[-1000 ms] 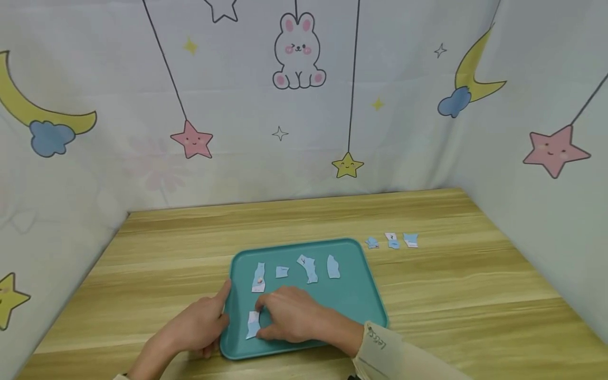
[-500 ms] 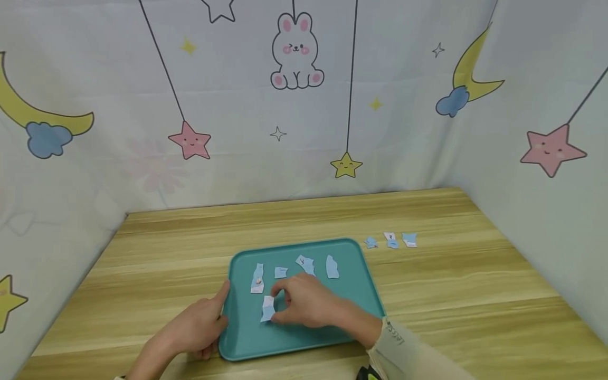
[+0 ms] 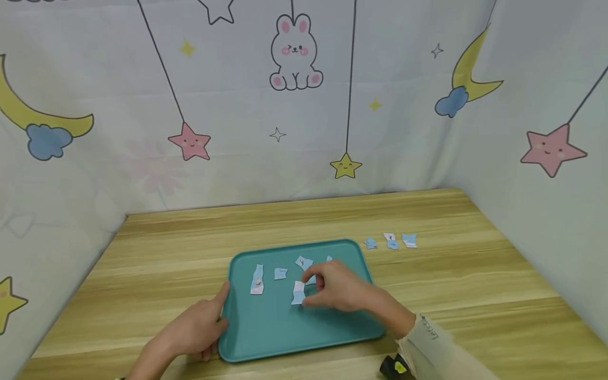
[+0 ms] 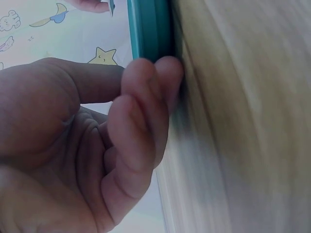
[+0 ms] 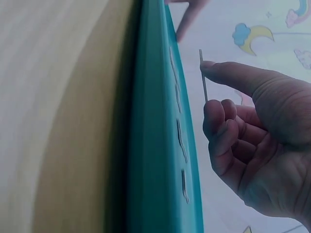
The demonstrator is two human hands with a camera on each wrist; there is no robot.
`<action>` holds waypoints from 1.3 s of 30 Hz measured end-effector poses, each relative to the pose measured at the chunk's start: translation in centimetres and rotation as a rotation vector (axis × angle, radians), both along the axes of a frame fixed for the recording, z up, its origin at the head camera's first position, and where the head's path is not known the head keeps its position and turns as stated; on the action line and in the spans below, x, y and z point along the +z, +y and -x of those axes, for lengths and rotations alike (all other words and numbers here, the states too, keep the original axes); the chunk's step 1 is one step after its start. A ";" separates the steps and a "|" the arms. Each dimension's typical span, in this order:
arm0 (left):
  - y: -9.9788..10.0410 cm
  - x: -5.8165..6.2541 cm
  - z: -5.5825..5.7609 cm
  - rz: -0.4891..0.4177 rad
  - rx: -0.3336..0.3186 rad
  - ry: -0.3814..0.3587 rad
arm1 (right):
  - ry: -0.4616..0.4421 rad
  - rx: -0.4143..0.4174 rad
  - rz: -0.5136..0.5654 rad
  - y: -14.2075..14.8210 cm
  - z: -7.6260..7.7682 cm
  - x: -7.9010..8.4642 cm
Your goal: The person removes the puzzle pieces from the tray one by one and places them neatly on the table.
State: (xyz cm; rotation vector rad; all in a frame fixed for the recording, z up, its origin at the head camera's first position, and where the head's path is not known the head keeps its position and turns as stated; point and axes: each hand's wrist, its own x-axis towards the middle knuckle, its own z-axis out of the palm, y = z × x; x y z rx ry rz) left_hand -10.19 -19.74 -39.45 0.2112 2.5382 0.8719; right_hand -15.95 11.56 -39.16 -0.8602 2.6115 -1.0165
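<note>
One piece (image 3: pixel 298 296), thin, white at its far end and pale blue at its near end, is in the right hand (image 3: pixel 341 289). The grip is narrow: index finger and thumb pinch it along its right side, and the right wrist view shows it raised clear of the tray (image 3: pixel 266 330), over the tray's middle. Four other pieces lie in the far half of the tray: at left a tall piece (image 3: pixel 257 278), next a small piece (image 3: pixel 281 273), then a forked piece (image 3: pixel 304 262), partly behind the fingers, and at right a fourth piece (image 3: pixel 329 258), mostly hidden by the hand.

The left hand (image 3: pixel 197 327) touches the tray's left rim, its index finger laid along it; whether the rim is actually gripped, I cannot tell.

Beyond the tray's far right corner, three pieces sit in a row on the wooden table (image 3: pixel 456 295): a left piece (image 3: pixel 371 243), a middle piece (image 3: pixel 391 241) and a right piece (image 3: pixel 409 240). A pale sleeve (image 3: pixel 442 348) covers the right forearm. White cloth (image 3: pixel 228 79), printed with a rabbit (image 3: pixel 295 53), hangs behind.
</note>
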 end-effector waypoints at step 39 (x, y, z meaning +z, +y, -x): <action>0.1 0.1 -0.1 0.012 0.010 0.001 | -0.076 -0.099 -0.007 6.5 1.6 0.0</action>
